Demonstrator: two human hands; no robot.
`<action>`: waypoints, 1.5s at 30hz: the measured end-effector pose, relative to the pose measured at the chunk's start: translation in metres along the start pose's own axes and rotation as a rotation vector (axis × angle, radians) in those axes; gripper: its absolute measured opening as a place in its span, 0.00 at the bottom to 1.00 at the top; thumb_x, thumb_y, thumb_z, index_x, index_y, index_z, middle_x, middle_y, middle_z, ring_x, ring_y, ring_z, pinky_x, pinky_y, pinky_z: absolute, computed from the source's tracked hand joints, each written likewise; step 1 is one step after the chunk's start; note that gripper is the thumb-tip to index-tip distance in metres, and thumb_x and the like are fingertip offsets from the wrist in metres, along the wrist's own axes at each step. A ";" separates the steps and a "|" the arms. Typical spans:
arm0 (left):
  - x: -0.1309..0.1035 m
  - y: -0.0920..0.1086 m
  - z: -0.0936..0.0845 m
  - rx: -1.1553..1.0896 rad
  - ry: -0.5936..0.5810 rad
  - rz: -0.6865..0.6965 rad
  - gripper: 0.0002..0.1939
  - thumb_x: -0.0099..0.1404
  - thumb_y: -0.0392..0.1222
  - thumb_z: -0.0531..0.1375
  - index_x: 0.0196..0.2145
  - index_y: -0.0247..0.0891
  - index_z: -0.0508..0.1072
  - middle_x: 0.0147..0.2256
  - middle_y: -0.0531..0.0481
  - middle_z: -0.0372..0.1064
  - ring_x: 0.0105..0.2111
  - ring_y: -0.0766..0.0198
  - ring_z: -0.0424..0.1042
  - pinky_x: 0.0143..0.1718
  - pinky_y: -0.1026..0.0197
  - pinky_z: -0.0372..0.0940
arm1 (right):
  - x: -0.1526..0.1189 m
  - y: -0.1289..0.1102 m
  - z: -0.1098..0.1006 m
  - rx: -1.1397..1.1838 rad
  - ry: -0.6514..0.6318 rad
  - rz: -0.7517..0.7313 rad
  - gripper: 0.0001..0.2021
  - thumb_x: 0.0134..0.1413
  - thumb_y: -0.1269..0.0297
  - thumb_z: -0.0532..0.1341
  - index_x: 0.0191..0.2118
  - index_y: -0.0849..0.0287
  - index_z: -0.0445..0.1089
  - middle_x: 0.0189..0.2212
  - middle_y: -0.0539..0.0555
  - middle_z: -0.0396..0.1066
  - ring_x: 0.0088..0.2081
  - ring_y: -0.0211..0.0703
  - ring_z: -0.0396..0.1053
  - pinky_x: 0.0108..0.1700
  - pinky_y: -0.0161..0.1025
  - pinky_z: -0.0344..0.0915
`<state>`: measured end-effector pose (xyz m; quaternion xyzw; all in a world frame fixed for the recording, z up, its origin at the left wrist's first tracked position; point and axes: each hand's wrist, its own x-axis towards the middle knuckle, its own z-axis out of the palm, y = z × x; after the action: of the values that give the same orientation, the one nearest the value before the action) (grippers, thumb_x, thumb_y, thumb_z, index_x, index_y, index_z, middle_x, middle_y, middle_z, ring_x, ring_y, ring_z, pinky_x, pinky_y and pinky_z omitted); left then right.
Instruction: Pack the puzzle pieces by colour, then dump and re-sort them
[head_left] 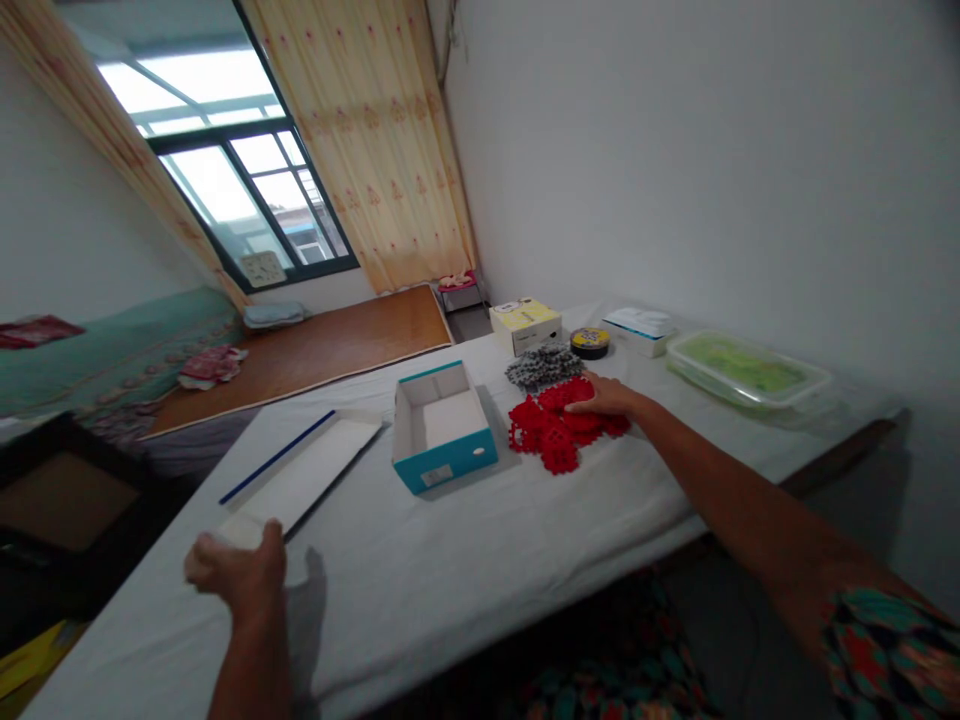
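Note:
My left hand is at the near end of a shallow white lid with a blue edge. Its thumb and fingers close around that end, one on each side. My right hand lies on a heap of red lacy crocheted pieces, fingers curled into it; the fingertips are partly hidden. Between my hands stands an uncovered blue box with a pale inside, in which no contents show. Right behind the red heap sits a grey-and-black knitted bundle.
Along the wall stand a yellow-and-white carton, a roll of black tape, a small white box and a clear-lidded container with green contents. A bed lies beyond the white-covered table.

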<state>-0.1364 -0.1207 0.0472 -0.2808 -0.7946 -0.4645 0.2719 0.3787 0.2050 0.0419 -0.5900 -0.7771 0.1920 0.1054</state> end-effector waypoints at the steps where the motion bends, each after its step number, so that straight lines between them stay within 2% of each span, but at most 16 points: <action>1: -0.006 0.016 -0.003 -0.007 0.057 0.032 0.35 0.50 0.45 0.62 0.55 0.36 0.61 0.55 0.36 0.61 0.59 0.35 0.55 0.56 0.29 0.54 | 0.000 -0.002 0.001 -0.018 -0.005 -0.014 0.58 0.32 0.30 0.65 0.66 0.63 0.53 0.59 0.69 0.63 0.58 0.68 0.63 0.58 0.55 0.59; 2: -0.015 0.035 -0.005 -0.060 0.045 0.111 0.36 0.53 0.44 0.61 0.58 0.34 0.59 0.57 0.33 0.59 0.60 0.37 0.56 0.56 0.33 0.58 | -0.001 -0.003 0.002 -0.028 -0.005 -0.034 0.57 0.32 0.31 0.66 0.66 0.62 0.55 0.59 0.69 0.63 0.57 0.67 0.63 0.57 0.54 0.59; 4: -0.043 0.082 -0.006 -0.246 -0.137 0.308 0.27 0.60 0.42 0.56 0.57 0.37 0.63 0.55 0.38 0.62 0.54 0.48 0.66 0.52 0.43 0.66 | -0.003 -0.003 0.007 -0.028 0.018 -0.084 0.53 0.34 0.33 0.66 0.65 0.59 0.56 0.57 0.67 0.65 0.56 0.65 0.65 0.56 0.52 0.60; 6: -0.080 0.131 0.000 -0.396 -0.443 0.548 0.16 0.65 0.40 0.54 0.50 0.42 0.70 0.51 0.44 0.67 0.53 0.55 0.67 0.55 0.48 0.64 | -0.008 -0.004 0.014 -0.012 0.058 -0.138 0.50 0.36 0.34 0.66 0.64 0.55 0.56 0.57 0.65 0.65 0.55 0.62 0.66 0.55 0.51 0.62; 7: -0.100 0.154 0.006 -0.459 -0.617 0.636 0.16 0.66 0.40 0.53 0.50 0.44 0.71 0.51 0.45 0.68 0.54 0.57 0.67 0.56 0.50 0.64 | -0.011 -0.004 0.018 -0.002 0.077 -0.158 0.49 0.37 0.35 0.66 0.64 0.54 0.56 0.57 0.64 0.65 0.55 0.61 0.66 0.55 0.50 0.62; 10: -0.153 0.209 0.032 -0.484 -0.987 0.713 0.24 0.66 0.43 0.56 0.59 0.43 0.63 0.61 0.42 0.58 0.61 0.56 0.60 0.61 0.50 0.59 | -0.021 -0.008 0.030 0.016 0.124 -0.171 0.44 0.42 0.37 0.64 0.63 0.55 0.57 0.55 0.63 0.67 0.53 0.59 0.67 0.54 0.48 0.62; 12: -0.176 0.233 0.052 -0.413 -1.099 0.702 0.32 0.62 0.43 0.60 0.63 0.40 0.58 0.64 0.38 0.52 0.64 0.52 0.54 0.63 0.47 0.55 | -0.028 -0.011 0.035 0.023 0.165 -0.171 0.42 0.45 0.39 0.64 0.63 0.55 0.58 0.54 0.63 0.68 0.52 0.59 0.68 0.53 0.49 0.62; 14: -0.188 0.250 0.069 -0.287 -1.166 0.649 0.42 0.58 0.47 0.64 0.66 0.38 0.52 0.66 0.35 0.48 0.65 0.45 0.50 0.62 0.42 0.55 | -0.035 -0.013 0.037 0.048 0.207 -0.188 0.40 0.46 0.41 0.64 0.62 0.54 0.58 0.54 0.61 0.68 0.52 0.58 0.67 0.53 0.49 0.63; 18: -0.197 0.271 0.091 -0.173 -1.203 0.596 0.53 0.51 0.53 0.68 0.67 0.35 0.48 0.67 0.33 0.45 0.66 0.39 0.47 0.62 0.39 0.53 | -0.047 -0.017 0.038 0.121 0.215 -0.235 0.33 0.53 0.44 0.60 0.62 0.52 0.59 0.56 0.57 0.68 0.53 0.54 0.68 0.55 0.47 0.63; 21: -0.204 0.277 0.100 -0.205 -1.165 0.590 0.55 0.48 0.54 0.69 0.67 0.37 0.48 0.66 0.35 0.47 0.65 0.39 0.47 0.62 0.40 0.52 | -0.052 -0.025 0.041 0.163 0.239 -0.289 0.28 0.57 0.47 0.57 0.60 0.54 0.62 0.57 0.57 0.67 0.55 0.51 0.67 0.58 0.46 0.60; 24: -0.210 0.277 0.111 -0.300 -1.102 0.580 0.54 0.48 0.51 0.70 0.66 0.36 0.50 0.64 0.36 0.53 0.63 0.43 0.52 0.63 0.43 0.52 | -0.055 -0.032 0.044 0.216 0.275 -0.285 0.26 0.60 0.48 0.54 0.59 0.56 0.63 0.57 0.58 0.68 0.55 0.50 0.67 0.59 0.46 0.60; 30: -0.213 0.273 0.129 -0.516 -1.065 0.593 0.50 0.45 0.46 0.72 0.63 0.40 0.57 0.60 0.39 0.59 0.60 0.46 0.57 0.61 0.44 0.54 | -0.054 -0.037 0.040 0.331 0.356 -0.261 0.21 0.53 0.59 0.58 0.53 0.53 0.66 0.50 0.53 0.72 0.50 0.47 0.70 0.56 0.44 0.63; 33: -0.214 0.274 0.132 -0.578 -1.084 0.578 0.46 0.47 0.41 0.71 0.62 0.45 0.59 0.59 0.41 0.60 0.59 0.47 0.58 0.60 0.43 0.55 | -0.051 -0.037 0.037 0.426 0.350 -0.257 0.20 0.48 0.64 0.57 0.49 0.52 0.69 0.46 0.51 0.74 0.47 0.46 0.71 0.55 0.44 0.64; 36: -0.213 0.278 0.130 -0.629 -1.095 0.558 0.42 0.48 0.38 0.69 0.61 0.45 0.62 0.58 0.42 0.61 0.59 0.48 0.58 0.59 0.44 0.56 | -0.049 -0.038 0.034 0.527 0.335 -0.239 0.21 0.44 0.65 0.57 0.47 0.54 0.71 0.44 0.51 0.75 0.44 0.47 0.71 0.52 0.44 0.66; 41: -0.191 0.298 0.121 -0.756 -1.031 0.574 0.37 0.51 0.32 0.65 0.59 0.39 0.64 0.56 0.40 0.62 0.57 0.51 0.60 0.60 0.50 0.56 | -0.039 -0.055 0.018 0.756 0.363 -0.242 0.24 0.41 0.66 0.56 0.49 0.57 0.70 0.43 0.54 0.75 0.42 0.48 0.72 0.47 0.44 0.69; 45: -0.143 0.309 0.113 -0.831 -0.920 0.627 0.35 0.53 0.30 0.62 0.60 0.39 0.63 0.54 0.42 0.61 0.55 0.54 0.61 0.60 0.53 0.57 | -0.017 -0.097 -0.013 0.836 0.442 -0.363 0.22 0.39 0.67 0.57 0.46 0.59 0.71 0.43 0.54 0.75 0.43 0.47 0.71 0.48 0.43 0.68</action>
<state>0.1597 0.0796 0.0817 -0.7464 -0.4666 -0.4635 -0.1014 0.3039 0.1684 0.0954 -0.3793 -0.6829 0.3359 0.5263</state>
